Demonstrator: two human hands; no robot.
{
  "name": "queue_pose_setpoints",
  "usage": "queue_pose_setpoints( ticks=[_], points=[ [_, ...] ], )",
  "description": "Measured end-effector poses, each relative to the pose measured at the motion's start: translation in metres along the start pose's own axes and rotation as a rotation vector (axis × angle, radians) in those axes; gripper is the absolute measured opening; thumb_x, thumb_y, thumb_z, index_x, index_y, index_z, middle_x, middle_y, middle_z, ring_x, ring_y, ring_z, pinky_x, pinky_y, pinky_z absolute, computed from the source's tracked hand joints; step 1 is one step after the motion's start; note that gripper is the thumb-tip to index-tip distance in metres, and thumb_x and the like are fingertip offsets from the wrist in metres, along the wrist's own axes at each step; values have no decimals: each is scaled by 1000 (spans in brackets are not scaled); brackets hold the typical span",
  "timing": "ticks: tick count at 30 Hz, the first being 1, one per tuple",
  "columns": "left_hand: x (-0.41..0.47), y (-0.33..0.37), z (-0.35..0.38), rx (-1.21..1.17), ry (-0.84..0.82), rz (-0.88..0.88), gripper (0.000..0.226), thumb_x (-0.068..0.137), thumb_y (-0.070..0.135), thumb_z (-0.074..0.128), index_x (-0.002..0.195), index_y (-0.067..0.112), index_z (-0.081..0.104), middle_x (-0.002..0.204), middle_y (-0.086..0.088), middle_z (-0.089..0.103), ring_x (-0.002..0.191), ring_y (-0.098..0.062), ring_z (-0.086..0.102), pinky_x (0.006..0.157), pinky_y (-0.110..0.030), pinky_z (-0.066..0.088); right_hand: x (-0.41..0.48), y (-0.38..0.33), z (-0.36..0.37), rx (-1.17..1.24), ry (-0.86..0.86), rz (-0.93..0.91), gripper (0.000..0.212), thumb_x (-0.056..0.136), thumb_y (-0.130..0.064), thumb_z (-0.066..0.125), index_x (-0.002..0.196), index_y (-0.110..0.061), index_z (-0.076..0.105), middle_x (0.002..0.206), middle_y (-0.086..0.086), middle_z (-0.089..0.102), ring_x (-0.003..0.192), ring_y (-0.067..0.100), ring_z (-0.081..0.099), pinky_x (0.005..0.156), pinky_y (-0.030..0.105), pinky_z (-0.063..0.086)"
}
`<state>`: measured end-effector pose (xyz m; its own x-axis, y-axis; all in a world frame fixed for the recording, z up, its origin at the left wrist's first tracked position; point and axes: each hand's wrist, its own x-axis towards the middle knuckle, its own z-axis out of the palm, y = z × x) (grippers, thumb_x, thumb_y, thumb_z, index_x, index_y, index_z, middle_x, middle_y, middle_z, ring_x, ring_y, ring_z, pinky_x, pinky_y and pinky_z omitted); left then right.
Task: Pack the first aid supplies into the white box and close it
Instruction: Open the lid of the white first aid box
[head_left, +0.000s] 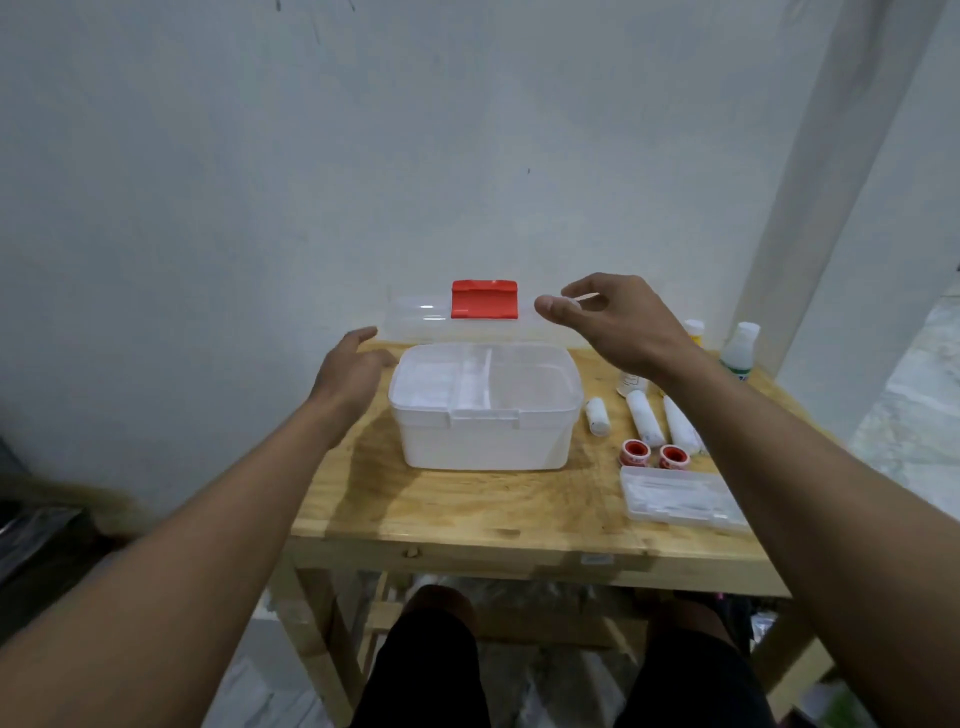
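Hovering at either end of the clear lid (415, 317), which lies flat behind the white box (483, 436) with its red latch (484, 299) up, the left hand (353, 371) and right hand (618, 322) each show a spread grip holding nothing; whether a fingertip touches the lid is unclear. The box stands open at the middle of the wooden surface (467, 504), a divided tray (483, 384) seated in its top. To its right lie the supplies: bandage rolls (647, 418), two red tape rolls (635, 452), a clear case (675, 496) and bottles (740, 348). Packing looks about to begin. Next, the right hand likely needs to swing to the nearest roll and pinch it, with the tray perhaps lifted out first for the bulkier items.
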<state>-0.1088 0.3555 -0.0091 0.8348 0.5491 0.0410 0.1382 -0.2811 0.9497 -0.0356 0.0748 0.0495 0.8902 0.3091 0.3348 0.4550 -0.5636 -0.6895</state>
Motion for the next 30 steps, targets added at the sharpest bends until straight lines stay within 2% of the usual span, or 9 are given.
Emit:
queue_pose_setpoints(
  ticks=[4, 6, 9, 12, 14, 19, 22, 26, 30],
  points=[
    [17, 20, -3, -121, -152, 4, 39, 94, 27, 64, 132, 35, 58, 128, 4, 61, 116, -21, 57, 100, -50, 49, 8, -3, -1, 28, 1, 20, 74, 73, -79, 62, 118, -20, 69, 112, 1, 72, 103, 14, 66, 86, 32, 51],
    [22, 23, 1, -83, -138, 87, 21, 96, 33, 64, 116, 30, 65, 122, 3, 65, 111, -20, 62, 97, -50, 52, 10, -5, -2, 69, 19, 49, 72, 75, -78, 61, 115, -19, 70, 104, 1, 72, 95, 15, 66, 83, 33, 52],
    [31, 24, 7, -86, -76, 145, 16, 96, 41, 61, 105, 29, 68, 117, 1, 69, 104, -20, 67, 91, -49, 57, 11, -8, 2, 137, 85, 93, 74, 78, -82, 48, 102, -16, 70, 95, 2, 70, 92, 21, 67, 88, 45, 56],
    [37, 28, 12, 6, 4, 183, 27, 96, 49, 56, 102, 27, 71, 107, 1, 72, 97, -23, 71, 85, -47, 60, 7, -9, 9, 220, 102, 128, 102, 73, -89, 35, 114, -2, 65, 112, 14, 70, 104, 31, 66, 93, 55, 53],
    [42, 32, 15, 84, 65, 219, 32, 94, 53, 52, 97, 28, 71, 97, 3, 73, 91, -24, 71, 85, -45, 59, 4, -6, 16, 267, 76, 143, 100, 74, -90, 33, 132, -12, 59, 131, 8, 63, 118, 26, 61, 102, 53, 47],
    [50, 40, 17, 183, 74, 192, 38, 95, 57, 46, 96, 28, 71, 92, 4, 73, 93, -25, 69, 91, -43, 55, 1, 17, 37, 248, -4, 158, 67, 99, -60, 31, 152, -21, 39, 158, -1, 40, 144, 19, 38, 119, 47, 29],
    [54, 44, 19, 172, 33, 148, 46, 98, 57, 41, 101, 23, 72, 98, -1, 70, 89, -23, 66, 84, -38, 56, 5, 26, 45, 133, -37, 172, 57, 105, -38, 36, 158, -18, 27, 163, -2, 29, 149, 19, 28, 115, 30, 21],
    [56, 52, 19, 199, -80, 50, 61, 101, 60, 30, 109, 17, 73, 105, -7, 61, 86, -20, 58, 64, -28, 52, 10, 26, 54, 73, -72, 214, 60, 107, -31, 37, 160, -12, 17, 164, 6, 27, 148, 25, 29, 115, 36, 27],
    [60, 56, 21, 202, -125, -31, 58, 102, 57, 33, 118, 14, 68, 112, -7, 62, 96, -21, 59, 64, -26, 53, 14, 26, 59, -3, -85, 219, 66, 103, -21, 43, 160, -10, 13, 157, 8, 39, 137, 27, 42, 102, 34, 40]
  ],
)
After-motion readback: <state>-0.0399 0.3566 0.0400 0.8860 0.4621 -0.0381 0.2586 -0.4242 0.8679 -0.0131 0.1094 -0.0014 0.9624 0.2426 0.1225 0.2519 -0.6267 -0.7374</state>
